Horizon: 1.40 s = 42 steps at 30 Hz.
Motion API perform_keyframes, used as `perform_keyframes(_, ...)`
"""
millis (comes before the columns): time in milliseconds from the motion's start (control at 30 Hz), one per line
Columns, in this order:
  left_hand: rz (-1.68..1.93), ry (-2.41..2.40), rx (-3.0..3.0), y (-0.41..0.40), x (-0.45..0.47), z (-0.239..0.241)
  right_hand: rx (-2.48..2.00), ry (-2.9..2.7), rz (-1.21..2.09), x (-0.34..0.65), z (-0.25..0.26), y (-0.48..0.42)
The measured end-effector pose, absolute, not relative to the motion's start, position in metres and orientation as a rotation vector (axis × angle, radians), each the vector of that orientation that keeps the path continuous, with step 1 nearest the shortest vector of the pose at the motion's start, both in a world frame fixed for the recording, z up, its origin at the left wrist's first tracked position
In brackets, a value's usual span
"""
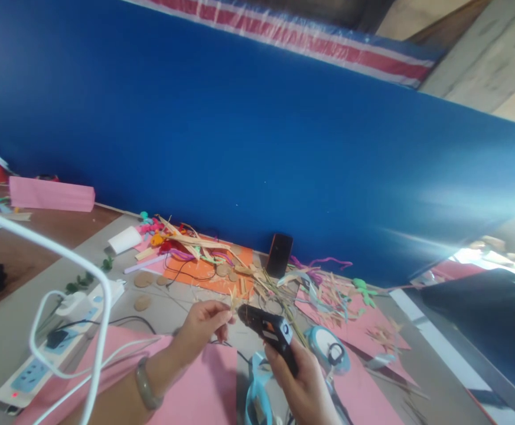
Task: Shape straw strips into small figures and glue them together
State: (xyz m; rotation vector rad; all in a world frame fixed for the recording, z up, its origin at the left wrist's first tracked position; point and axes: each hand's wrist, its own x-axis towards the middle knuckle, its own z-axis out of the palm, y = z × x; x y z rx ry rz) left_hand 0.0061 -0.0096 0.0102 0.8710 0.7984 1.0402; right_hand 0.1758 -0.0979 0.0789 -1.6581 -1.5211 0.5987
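My right hand (305, 386) is wrapped round the grip of a black glue gun (266, 326), whose nozzle points left toward my other hand. My left hand (204, 326) pinches a small straw-coloured piece (234, 301) right at the nozzle tip; a grey bangle sits on that wrist. Both hands hover over pink paper sheets (195, 395) on the table. A white cable (100, 330) loops across the left foreground.
A white power strip (40, 363) with plugs lies at the left. Behind the hands are an orange sheet (204, 273) with straw strips, pipe cleaners and brown discs, a black phone (279, 255) leaning on the blue wall, a pale blue ribbon (257, 389), a white roll (124, 239) and a pink box (51, 195).
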Motion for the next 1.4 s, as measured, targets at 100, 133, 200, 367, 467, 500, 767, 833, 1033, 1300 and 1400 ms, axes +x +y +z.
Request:
perform_keyframes(100,1.04,0.793,0.876,-0.0105,0.0052,0.0122,-1.629,-1.61,0.611,0.1773,0.0779,-0.0955)
perform_keyframes(133,1.042,0.788,0.877,-0.0108,0.005,0.0129,-1.621,-1.641,0.61,0.178,0.0773,-0.0944)
perform_keyframes(200,1.05,0.779,0.873,-0.0109,0.0048,0.0137,-1.611,-1.679,0.589,0.1792,0.0762,-0.0925)
perform_keyframes(367,1.042,0.764,0.86,-0.0098,0.005,0.0125,-1.599,-1.732,0.554,0.1789,0.0753,-0.0908)
perform_keyframes(467,1.039,0.758,0.867,-0.0101,0.0042,0.0135,-1.613,-1.747,0.553,0.178,0.0759,-0.0917)
perform_keyframes(500,1.037,0.76,0.868,-0.0104,0.0039,0.0143,-1.615,-1.75,0.548,0.1777,0.076,-0.0921)
perform_keyframes(767,1.021,0.761,0.906,-0.0108,0.003,0.0131,-1.607,-1.779,0.519,0.1791,0.0717,-0.0944)
perform_keyframes(833,1.018,0.76,0.909,-0.0104,0.003,0.0122,-1.617,-1.777,0.515,0.1799,0.0705,-0.0941)
perform_keyframes(1033,1.008,0.767,0.924,-0.0106,0.0029,0.0143,-1.632,-1.788,0.509,0.179,0.0733,-0.0943)
perform_keyframes(1300,1.007,0.769,0.917,-0.012,0.0033,0.0151,-1.641,-1.785,0.478,0.179,0.0723,-0.0939)
perform_keyframes(1400,1.01,0.764,0.922,-0.0116,0.0036,0.0146,-1.641,-1.79,0.464,0.1788,0.0708,-0.094)
